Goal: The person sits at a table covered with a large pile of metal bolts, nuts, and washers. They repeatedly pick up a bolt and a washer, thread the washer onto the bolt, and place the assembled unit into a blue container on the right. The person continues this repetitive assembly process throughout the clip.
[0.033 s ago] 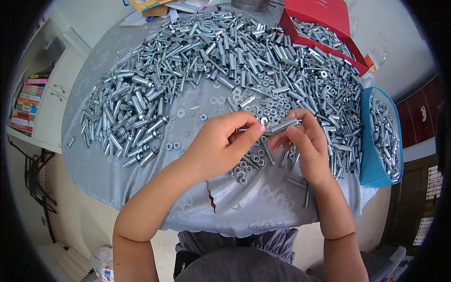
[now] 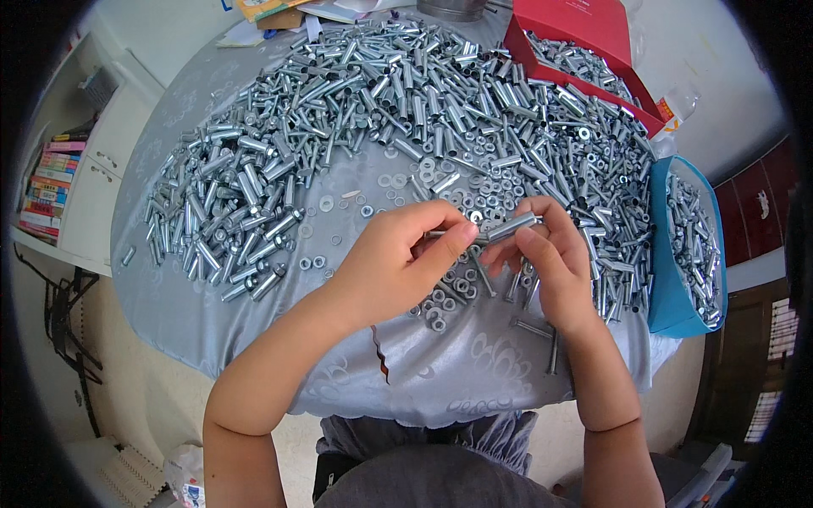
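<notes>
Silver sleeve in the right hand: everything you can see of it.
The sleeve is a smooth, shiny silver cylinder, metal by its look. It is held aslant over the fastener-strewn table, its right end higher in the picture. The thumb and fingers of the right hand grip it; the left hand is close to its other end, contact unclear.
</notes>
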Motion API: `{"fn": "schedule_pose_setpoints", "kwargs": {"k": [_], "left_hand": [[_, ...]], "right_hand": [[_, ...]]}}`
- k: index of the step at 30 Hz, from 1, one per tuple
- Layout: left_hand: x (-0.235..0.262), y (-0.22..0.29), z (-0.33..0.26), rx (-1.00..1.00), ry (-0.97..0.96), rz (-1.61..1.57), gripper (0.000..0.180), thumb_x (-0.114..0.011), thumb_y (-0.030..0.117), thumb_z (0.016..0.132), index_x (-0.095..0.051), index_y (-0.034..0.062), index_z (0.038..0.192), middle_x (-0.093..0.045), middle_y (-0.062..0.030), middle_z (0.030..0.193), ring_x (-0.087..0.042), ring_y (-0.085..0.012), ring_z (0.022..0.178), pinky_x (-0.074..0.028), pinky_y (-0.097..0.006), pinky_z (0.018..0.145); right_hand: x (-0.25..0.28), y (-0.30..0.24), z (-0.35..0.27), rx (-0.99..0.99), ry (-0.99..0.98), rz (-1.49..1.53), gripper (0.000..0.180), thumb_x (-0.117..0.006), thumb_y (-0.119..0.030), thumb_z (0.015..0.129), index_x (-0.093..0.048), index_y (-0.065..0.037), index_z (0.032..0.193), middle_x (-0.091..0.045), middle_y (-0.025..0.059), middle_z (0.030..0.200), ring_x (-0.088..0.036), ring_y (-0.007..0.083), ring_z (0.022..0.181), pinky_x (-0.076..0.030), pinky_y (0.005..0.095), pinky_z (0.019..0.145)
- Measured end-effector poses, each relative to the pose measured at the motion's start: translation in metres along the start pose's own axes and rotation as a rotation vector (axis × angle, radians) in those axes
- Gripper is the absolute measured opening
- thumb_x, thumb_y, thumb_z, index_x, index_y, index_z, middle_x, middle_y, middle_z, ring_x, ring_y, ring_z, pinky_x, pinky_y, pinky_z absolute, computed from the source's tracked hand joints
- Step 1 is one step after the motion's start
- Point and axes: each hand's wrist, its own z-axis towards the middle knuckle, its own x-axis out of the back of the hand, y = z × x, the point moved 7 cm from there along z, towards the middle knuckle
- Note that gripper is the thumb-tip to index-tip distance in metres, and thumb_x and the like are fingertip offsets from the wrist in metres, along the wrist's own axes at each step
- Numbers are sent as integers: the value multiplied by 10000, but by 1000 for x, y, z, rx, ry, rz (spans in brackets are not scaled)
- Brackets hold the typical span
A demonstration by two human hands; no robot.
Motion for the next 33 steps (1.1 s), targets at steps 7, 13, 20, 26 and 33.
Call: {"fn": "schedule_pose_setpoints", "kwargs": {"k": [7,13,20,26,33], "left_hand": [[2,4,0,-184,97,-44,216,-517,227,906,-539,14,927,-533,-25,677,-442,-74,549,-368,-240,505],[10,8,-4,-100,90,66,302,-451,331,933,-487,44,1022,-465,38,652,-370,-35,600,-290,-196,540],[8,3,-2,-127,36,213,371,-441,406,920,-452,51,1026,-414,11,551,-338,-71,478,-260,-242,463],[5,4,-3,-122,3,124,430,-411,434,922,-401,37,1089,-410,0,567,-344,-67,488,-251,-236,465],[3,3,-3,-116,0,25,525,-459,431,905,-322,-11,1154,-478,-93,582,-470,-171,504,-357,-297,498]], "right_hand": [[-5,1,0,-40,-2,37,182,-516,-134,884,-444,-36,1018,-646,103,839,-589,116,700,-390,199,587],[-2,0,0,32,76,-100,177,-606,-78,835,-548,-8,987,-627,50,781,-578,85,692,-439,207,610],[-1,-13,-1,155,92,-556,168,-657,-74,792,-615,-12,943,-595,7,712,-528,56,634,-435,205,603],[1,-2,-1,76,79,-335,188,-635,-90,819,-591,4,976,-624,26,761,-570,72,680,-453,204,619],[-4,-3,-2,90,96,-275,202,-601,-82,845,-548,34,1001,-649,80,855,-610,107,787,-483,216,677]]}}
